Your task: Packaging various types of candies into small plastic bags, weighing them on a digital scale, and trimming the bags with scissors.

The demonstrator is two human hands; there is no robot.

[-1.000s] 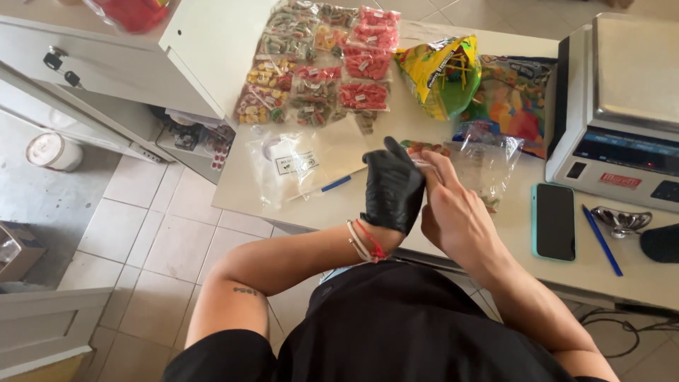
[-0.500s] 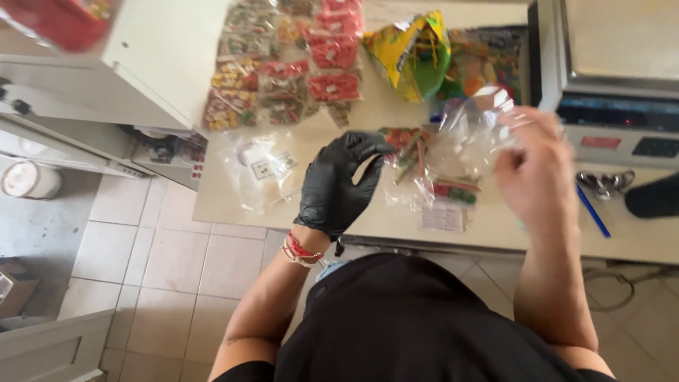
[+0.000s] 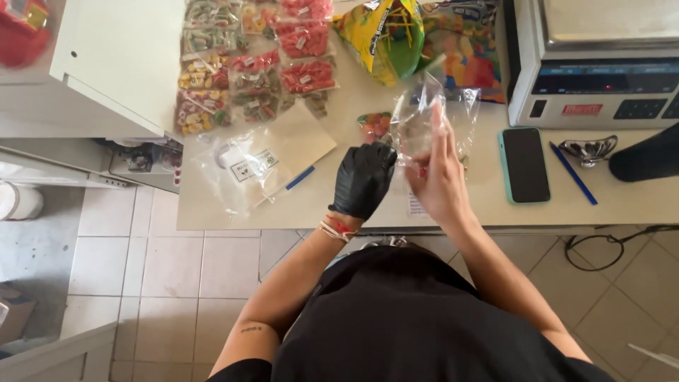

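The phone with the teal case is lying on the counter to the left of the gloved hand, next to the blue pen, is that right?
Not quite. The head view shows the phone lying on the counter to the right of the gloved left hand, beyond the bare right hand. It is indeed next to the blue pen.

A pale table carries candy packets upper left, a scale upper right, and a phone below the scale.

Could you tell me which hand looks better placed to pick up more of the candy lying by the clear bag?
Probably the left hand: it wears the black glove and sits just below the loose candy. The bare right hand is busy holding the clear bag upright.
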